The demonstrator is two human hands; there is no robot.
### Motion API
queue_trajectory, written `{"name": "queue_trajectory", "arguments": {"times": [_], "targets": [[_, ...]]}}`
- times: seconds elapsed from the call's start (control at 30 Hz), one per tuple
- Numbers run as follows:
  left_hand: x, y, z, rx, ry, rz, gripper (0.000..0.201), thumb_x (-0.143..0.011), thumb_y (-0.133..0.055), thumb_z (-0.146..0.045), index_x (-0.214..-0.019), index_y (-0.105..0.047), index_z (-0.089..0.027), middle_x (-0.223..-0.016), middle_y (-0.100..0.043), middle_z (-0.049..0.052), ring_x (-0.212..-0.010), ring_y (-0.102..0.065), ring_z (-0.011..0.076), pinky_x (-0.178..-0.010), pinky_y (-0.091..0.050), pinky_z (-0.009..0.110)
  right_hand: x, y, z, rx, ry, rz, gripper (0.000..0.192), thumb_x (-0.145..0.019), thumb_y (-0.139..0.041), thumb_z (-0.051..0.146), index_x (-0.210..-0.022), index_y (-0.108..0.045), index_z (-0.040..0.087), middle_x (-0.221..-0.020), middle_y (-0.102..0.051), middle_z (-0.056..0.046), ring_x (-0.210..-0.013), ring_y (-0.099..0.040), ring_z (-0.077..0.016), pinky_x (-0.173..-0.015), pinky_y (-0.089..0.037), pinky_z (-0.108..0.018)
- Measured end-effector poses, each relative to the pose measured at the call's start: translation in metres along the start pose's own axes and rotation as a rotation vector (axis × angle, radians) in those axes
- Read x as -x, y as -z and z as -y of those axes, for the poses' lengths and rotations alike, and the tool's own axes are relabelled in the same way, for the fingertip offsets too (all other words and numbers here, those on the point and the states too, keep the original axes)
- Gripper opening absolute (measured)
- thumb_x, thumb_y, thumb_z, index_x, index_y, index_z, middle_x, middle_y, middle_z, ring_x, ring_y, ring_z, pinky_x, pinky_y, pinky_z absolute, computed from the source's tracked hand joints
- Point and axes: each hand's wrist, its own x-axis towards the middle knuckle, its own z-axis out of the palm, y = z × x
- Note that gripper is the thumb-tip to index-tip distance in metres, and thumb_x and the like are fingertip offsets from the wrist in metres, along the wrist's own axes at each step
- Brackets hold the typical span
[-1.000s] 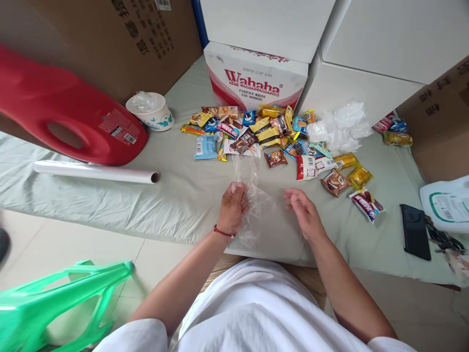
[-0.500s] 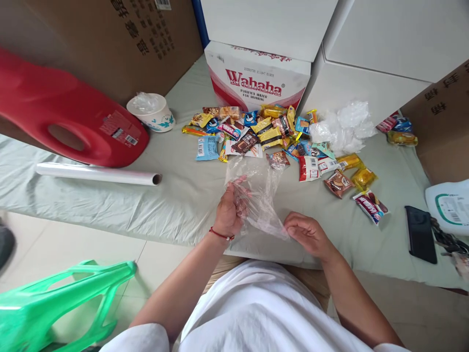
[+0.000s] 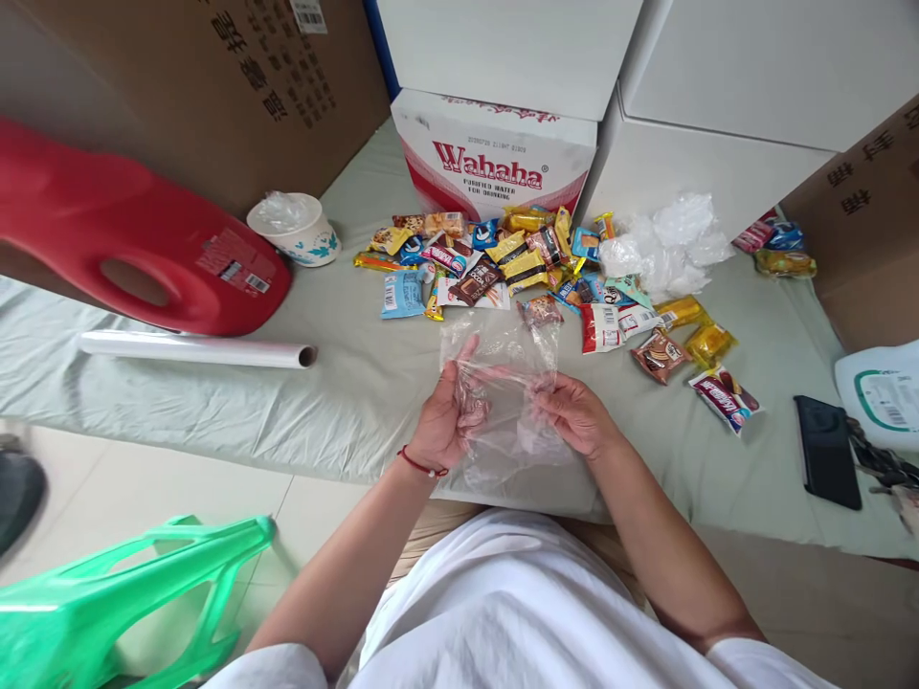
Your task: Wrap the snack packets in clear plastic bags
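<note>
**Inspector:** Nearest the camera, you held a clear bag between both hands, just above the front edge of the sheet. Your left hand was closed on its left side, thumb up against the film and the fingers curled behind it. Your right hand pinched the right side, fingertips drawn together on the plastic.

**Operator:** Was the bag open?

**Inspector:** I could not tell. The film was crumpled and stretched between your hands, its top edge lifted toward the snacks. In my judgement you held it by two sides to pull the layers apart; that is a reading, not a thing seen. Nothing showed inside it.

**Operator:** And around me?

**Inspector:** To your lower left stood a green stool on the floor. On the sheet to your left lay a white roll, and beyond it a red jug on its side with a paper cup just beside it. To your right lay a phone. The snacks were heaped past the bag, well within your reach, with loose crumpled plastic at their right. Farthest off, the Wahaha box stood against stacked cartons.
</note>
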Motion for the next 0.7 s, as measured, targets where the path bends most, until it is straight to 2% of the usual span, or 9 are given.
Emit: {"name": "queue_trajectory", "arguments": {"times": [0.1, 0.2, 0.33, 0.43, 0.53, 0.6, 0.67, 0.7], "targets": [[0.002, 0.007, -0.004, -0.05, -0.034, -0.046, 0.067, -0.094, -0.063, -0.058, -0.154, -0.039, -0.044, -0.106, -0.075, 0.003, -0.039, -0.032, 0.0011, -0.033, -0.027, 0.011, 0.003, 0.009, 0.007, 0.023, 0.003, -0.056, 0.038, -0.061, -0.097, 0.042, -0.082, -0.072, 0.022, -0.071, -0.06, 0.004, -0.06, -0.052, -0.0085, -0.057, -0.046, -0.021], [0.0, 0.012, -0.005, -0.123, -0.034, -0.1, 0.073, -0.087, -0.069, -0.064, -0.152, -0.044, -0.042, -0.105, -0.073, 0.003, -0.04, -0.032, 0.0007, -0.033, -0.024, 0.012, 0.011, 0.018, 0.019, 0.152, 0.024, -0.123, 0.043, -0.061, -0.095, 0.047, -0.084, -0.069, 0.022, -0.071, -0.058, 0.005, -0.059, -0.05, -0.0094, -0.057, -0.047, -0.023], [0.0, 0.018, -0.008, -0.277, 0.063, -0.087, 0.075, -0.083, -0.07, -0.068, -0.148, -0.053, -0.033, -0.087, -0.069, 0.002, -0.038, -0.029, 0.0005, -0.033, -0.02, 0.013, 0.025, 0.036, 0.036, 0.306, 0.093, -0.203, 0.042, -0.064, -0.093, 0.05, -0.085, -0.069, 0.023, -0.074, -0.059, 0.003, -0.064, -0.053, -0.0118, -0.063, -0.049, -0.026], [0.005, 0.02, -0.015, -0.28, 0.173, 0.003, 0.074, -0.084, -0.069, -0.068, -0.147, -0.054, -0.032, -0.079, -0.067, 0.001, -0.036, -0.027, 0.0007, -0.032, -0.019, 0.014, 0.034, 0.047, 0.048, 0.328, 0.205, -0.191, 0.035, -0.067, -0.092, 0.047, -0.08, -0.069, 0.024, -0.08, -0.062, 0.001, -0.081, -0.062, -0.0169, -0.081, -0.054, -0.033], [0.01, 0.019, -0.02, -0.181, 0.264, 0.122, 0.074, -0.087, -0.063, -0.07, -0.152, -0.044, -0.041, -0.089, -0.072, 0.004, -0.033, -0.026, 0.0006, -0.03, -0.017, 0.014, 0.032, 0.045, 0.051, 0.196, 0.254, -0.185, 0.036, -0.071, -0.087, 0.054, -0.09, -0.07, 0.028, -0.093, -0.068, -0.002, -0.112, -0.066, -0.0268, -0.1, -0.052, -0.046], [0.01, 0.017, -0.02, -0.128, 0.305, 0.169, 0.073, -0.089, -0.06, -0.07, -0.155, -0.037, -0.046, -0.096, -0.074, 0.005, -0.031, -0.027, 0.0006, -0.029, -0.016, 0.014, 0.024, 0.036, 0.047, 0.078, 0.125, -0.157, 0.049, -0.076, -0.076, 0.069, -0.105, -0.071, 0.029, -0.107, -0.072, -0.006, -0.117, -0.066, -0.0308, -0.101, -0.052, -0.052], [0.008, 0.015, -0.017, -0.103, 0.316, 0.17, 0.074, -0.089, -0.061, -0.068, -0.155, -0.034, -0.049, -0.097, -0.074, 0.004, -0.03, -0.029, 0.0009, -0.029, -0.015, 0.015, 0.017, 0.025, 0.041, -0.013, -0.095, -0.047, 0.075, -0.079, -0.056, 0.087, -0.119, -0.07, 0.025, -0.116, -0.074, -0.012, -0.11, -0.07, -0.0338, -0.096, -0.053, -0.057], [0.007, 0.015, -0.015, -0.105, 0.305, 0.153, 0.075, -0.089, -0.063, -0.068, -0.155, -0.034, -0.05, -0.098, -0.074, 0.004, -0.031, -0.029, 0.0009, -0.03, -0.015, 0.015, 0.015, 0.02, 0.038, -0.04, -0.185, 0.018, 0.088, -0.077, -0.045, 0.094, -0.121, -0.07, 0.022, -0.113, -0.075, -0.016, -0.103, -0.072, -0.0348, -0.092, -0.054, -0.058]]}}
